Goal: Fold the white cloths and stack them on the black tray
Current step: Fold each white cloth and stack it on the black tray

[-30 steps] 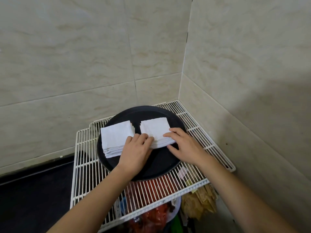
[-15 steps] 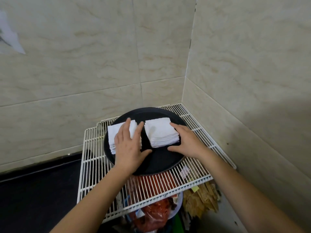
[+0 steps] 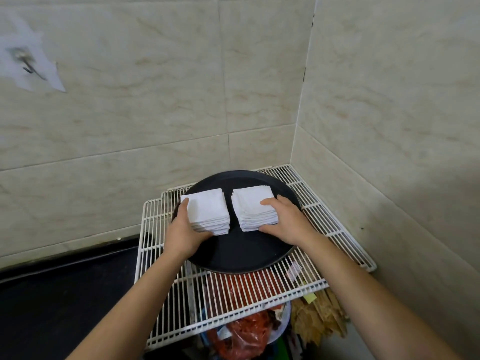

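Observation:
A round black tray (image 3: 241, 252) lies on a white wire rack. Two stacks of folded white cloths stand side by side on it. My left hand (image 3: 183, 231) holds the left stack (image 3: 207, 210) at its near left corner, thumb along the front edge and fingers up its left side. My right hand (image 3: 285, 220) holds the right stack (image 3: 253, 207) at its near right corner, fingers on top and thumb against the front edge. A narrow strip of bare tray separates the stacks.
The white wire rack (image 3: 335, 229) sits in a corner of beige tiled walls (image 3: 155, 100). Under the rack are a red plastic bag (image 3: 244, 331) and brown items (image 3: 319, 318). A dark floor (image 3: 57, 294) lies to the left.
My left hand moved off the top of the left stack to its near left corner. My right hand shifted onto the right stack's near right corner. Both stacks now look squared.

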Motion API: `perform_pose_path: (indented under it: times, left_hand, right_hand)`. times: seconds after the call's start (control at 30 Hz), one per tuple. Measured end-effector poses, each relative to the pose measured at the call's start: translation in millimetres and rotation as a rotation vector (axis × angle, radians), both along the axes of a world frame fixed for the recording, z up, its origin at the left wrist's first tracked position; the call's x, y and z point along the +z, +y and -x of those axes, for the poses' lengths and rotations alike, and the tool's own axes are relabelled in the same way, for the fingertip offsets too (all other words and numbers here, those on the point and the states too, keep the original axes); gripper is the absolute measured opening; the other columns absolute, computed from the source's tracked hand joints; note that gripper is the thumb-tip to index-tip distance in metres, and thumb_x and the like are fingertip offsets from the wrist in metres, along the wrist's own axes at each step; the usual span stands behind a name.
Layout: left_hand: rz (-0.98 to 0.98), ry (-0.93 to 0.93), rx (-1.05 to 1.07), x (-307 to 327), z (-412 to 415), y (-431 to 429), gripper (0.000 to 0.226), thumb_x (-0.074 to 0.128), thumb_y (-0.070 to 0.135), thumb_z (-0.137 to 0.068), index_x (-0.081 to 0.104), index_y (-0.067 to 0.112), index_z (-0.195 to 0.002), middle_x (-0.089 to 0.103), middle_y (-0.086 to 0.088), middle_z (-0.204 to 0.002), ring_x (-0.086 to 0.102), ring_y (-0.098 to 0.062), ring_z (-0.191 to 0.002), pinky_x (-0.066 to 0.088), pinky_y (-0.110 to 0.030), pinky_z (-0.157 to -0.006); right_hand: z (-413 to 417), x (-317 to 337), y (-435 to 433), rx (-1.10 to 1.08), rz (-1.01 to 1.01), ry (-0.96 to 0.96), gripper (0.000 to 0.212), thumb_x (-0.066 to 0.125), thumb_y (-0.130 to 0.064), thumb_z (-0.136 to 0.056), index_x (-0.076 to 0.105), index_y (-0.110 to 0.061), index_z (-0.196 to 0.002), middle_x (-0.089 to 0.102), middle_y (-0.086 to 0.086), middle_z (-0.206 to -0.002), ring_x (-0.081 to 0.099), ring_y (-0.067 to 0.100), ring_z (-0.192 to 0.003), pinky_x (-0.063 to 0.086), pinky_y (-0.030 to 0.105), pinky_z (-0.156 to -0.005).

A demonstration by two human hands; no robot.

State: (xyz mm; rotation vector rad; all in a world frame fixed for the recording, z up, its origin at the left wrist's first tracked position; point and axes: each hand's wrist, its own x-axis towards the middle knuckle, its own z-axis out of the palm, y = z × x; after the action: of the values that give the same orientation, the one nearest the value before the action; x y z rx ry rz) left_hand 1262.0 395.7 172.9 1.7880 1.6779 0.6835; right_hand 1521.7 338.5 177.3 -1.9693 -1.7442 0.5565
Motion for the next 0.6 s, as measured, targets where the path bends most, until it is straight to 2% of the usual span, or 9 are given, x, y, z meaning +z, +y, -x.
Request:
perform_pose_path:
  times: [0.17, 0.27, 0.33, 0.37, 0.43, 0.47, 0.5, 0.53, 0.6]
  left_hand:
    - [-0.046, 0.035, -0.032, 1, -9, -5, 0.103, 0.085, 0.027, -0.075, 0.02, 0.023, -0.156, 0.049, -0.009, -0.145, 0.048, -0.032, -0.13, 0.042, -0.043, -0.102]
    - [-0.031, 0.014, -0.051, 1, -8, -7, 0.11, 0.087, 0.041, -0.069, 0.02, 0.024, -0.155, 0.044, -0.004, -0.15, 0.043, -0.029, -0.135, 0.04, -0.043, -0.107]
    - [0.007, -0.166, -0.027, 5, -6, -12, 0.107, 0.088, 0.05, -0.065, 0.028, 0.026, -0.15, 0.047, 0.004, -0.144, 0.048, -0.022, -0.131, 0.043, -0.04, -0.106]
    - [0.027, -0.329, 0.006, 5, -4, -11, 0.095, 0.084, 0.054, -0.067, 0.035, 0.028, -0.144, 0.053, 0.008, -0.135, 0.054, -0.017, -0.123, 0.046, -0.037, -0.103]
    - [0.176, -0.616, 0.104, 11, 0, -5, 0.069, 0.071, 0.064, -0.077, 0.047, 0.028, -0.131, 0.062, 0.012, -0.119, 0.063, -0.009, -0.108, 0.048, -0.034, -0.093]
    - [0.271, -0.728, 0.154, 11, 1, 2, 0.071, 0.067, 0.07, -0.077, 0.052, 0.026, -0.13, 0.065, 0.008, -0.12, 0.065, -0.012, -0.106, 0.05, -0.035, -0.09]
    - [0.345, -0.807, 0.203, 8, 2, 8, 0.072, 0.066, 0.069, -0.077, 0.055, 0.023, -0.131, 0.067, 0.003, -0.122, 0.067, -0.016, -0.105, 0.052, -0.037, -0.087]
    - [0.381, -0.847, 0.239, 7, 0, 12, 0.061, 0.067, 0.057, -0.082, 0.055, 0.019, -0.129, 0.068, -0.003, -0.121, 0.068, -0.02, -0.103, 0.054, -0.038, -0.085]
    - [0.37, -0.831, 0.252, 6, -4, 13, 0.029, 0.06, 0.02, -0.092, 0.056, 0.01, -0.119, 0.068, -0.012, -0.113, 0.067, -0.025, -0.095, 0.054, -0.038, -0.083]
  right_hand:
    - [3, -4, 2, 0.022, -0.023, 0.025, 0.069, 0.08, -0.035, -0.082, 0.047, -0.027, -0.143, 0.035, 0.003, -0.151, 0.04, 0.024, -0.136, 0.035, 0.031, -0.108]
    - [2, -4, 1, 0.038, -0.014, 0.013, 0.076, 0.08, -0.032, -0.081, 0.042, -0.028, -0.146, 0.032, 0.002, -0.154, 0.037, 0.022, -0.138, 0.034, 0.031, -0.108]
    - [-2, -4, 1, 0.046, 0.051, 0.083, 0.088, 0.079, -0.024, -0.079, 0.032, -0.029, -0.152, 0.029, 0.0, -0.155, 0.035, 0.02, -0.14, 0.033, 0.032, -0.109]
    - [-5, -4, 1, 0.03, 0.079, 0.19, 0.091, 0.077, -0.021, -0.078, 0.028, -0.03, -0.154, 0.03, -0.001, -0.154, 0.037, 0.019, -0.138, 0.035, 0.032, -0.109]
    - [-7, 0, 2, -0.082, 0.077, 0.512, 0.081, 0.068, -0.02, -0.083, 0.029, -0.029, -0.154, 0.038, -0.006, -0.149, 0.043, 0.015, -0.131, 0.039, 0.034, -0.106]
    - [-6, 2, 4, -0.171, 0.058, 0.67, 0.071, 0.062, -0.022, -0.089, 0.032, -0.028, -0.153, 0.041, -0.007, -0.146, 0.044, 0.014, -0.128, 0.039, 0.034, -0.106]
    - [-3, 3, 6, -0.263, 0.037, 0.784, 0.063, 0.056, -0.025, -0.093, 0.034, -0.027, -0.153, 0.042, -0.007, -0.147, 0.044, 0.014, -0.129, 0.038, 0.035, -0.107]
    - [1, 2, 8, -0.331, 0.014, 0.838, 0.059, 0.052, -0.029, -0.097, 0.035, -0.026, -0.153, 0.041, -0.006, -0.15, 0.043, 0.015, -0.132, 0.037, 0.036, -0.109]
    - [10, 2, 10, -0.365, -0.01, 0.833, 0.057, 0.048, -0.032, -0.101, 0.032, -0.021, -0.155, 0.039, -0.004, -0.154, 0.041, 0.017, -0.137, 0.034, 0.032, -0.109]
